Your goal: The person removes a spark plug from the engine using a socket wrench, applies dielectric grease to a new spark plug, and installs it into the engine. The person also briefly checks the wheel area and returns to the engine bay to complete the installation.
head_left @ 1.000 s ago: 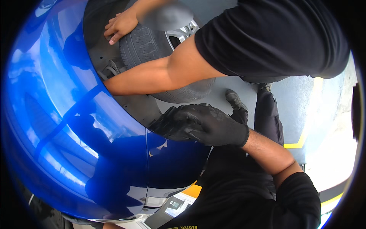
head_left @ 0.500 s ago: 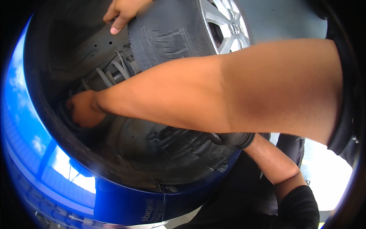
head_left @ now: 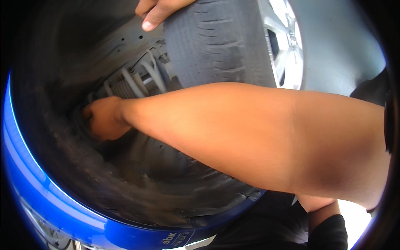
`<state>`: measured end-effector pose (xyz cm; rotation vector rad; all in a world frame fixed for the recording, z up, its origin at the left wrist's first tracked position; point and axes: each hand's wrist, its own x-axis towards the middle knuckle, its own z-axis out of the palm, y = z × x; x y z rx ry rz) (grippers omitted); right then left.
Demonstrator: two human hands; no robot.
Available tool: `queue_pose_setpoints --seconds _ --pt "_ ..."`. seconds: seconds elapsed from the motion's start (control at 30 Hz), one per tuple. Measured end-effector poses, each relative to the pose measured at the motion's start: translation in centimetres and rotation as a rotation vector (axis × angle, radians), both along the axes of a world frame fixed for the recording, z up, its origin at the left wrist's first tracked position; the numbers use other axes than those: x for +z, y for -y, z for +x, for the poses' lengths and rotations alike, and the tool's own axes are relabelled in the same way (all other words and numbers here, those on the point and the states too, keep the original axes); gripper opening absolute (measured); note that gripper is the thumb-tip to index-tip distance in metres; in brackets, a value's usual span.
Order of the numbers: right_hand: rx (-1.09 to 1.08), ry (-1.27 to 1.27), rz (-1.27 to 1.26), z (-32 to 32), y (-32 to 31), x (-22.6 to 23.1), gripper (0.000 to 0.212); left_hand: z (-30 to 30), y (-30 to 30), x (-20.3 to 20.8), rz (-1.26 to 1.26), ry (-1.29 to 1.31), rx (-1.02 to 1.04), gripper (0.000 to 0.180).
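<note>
My left arm reaches in from the right edge across the wheel well. My left hand (head_left: 109, 118) is closed in a fist deep inside the arch, its fingers curled at a dark part by the liner. What it grips is hidden in shadow. Just beyond the fist sit a coil spring (head_left: 121, 91) and pale curved suspension pieces. At the top, my right hand (head_left: 166, 7) rests over the inner edge of the worn tyre (head_left: 208, 46), fingers apart and partly cut off by the frame. The tyre's silver wheel (head_left: 284, 31) faces right.
A glossy blue fender (head_left: 79, 212) curves round the left and bottom of the dark wheel-arch liner (head_left: 166, 200). At lower right another person's arm (head_left: 318, 204) shows, mostly behind mine, beside dark clothing (head_left: 258, 225). Grey floor (head_left: 333, 46) lies beyond the wheel.
The view has shifted, so tyre, spring and my left hand appear farther right. My left fist stays at the same dark spot. My forearm now hides more of the other person's arm.
</note>
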<state>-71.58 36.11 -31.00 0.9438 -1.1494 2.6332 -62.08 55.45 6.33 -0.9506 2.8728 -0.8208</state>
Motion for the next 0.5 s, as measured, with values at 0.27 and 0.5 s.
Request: queue_pose_setpoints --seconds 0.27,0.5 --pt "-0.02 0.031 -0.033 0.2 1.2 2.0 0.028 -1.4 -2.1 1.4 -0.011 0.044 0.041 0.071" --pt "-0.014 0.056 -0.046 0.4 0.9 2.4 0.03 -2.2 -2.5 1.6 -0.007 0.067 0.076 0.07"
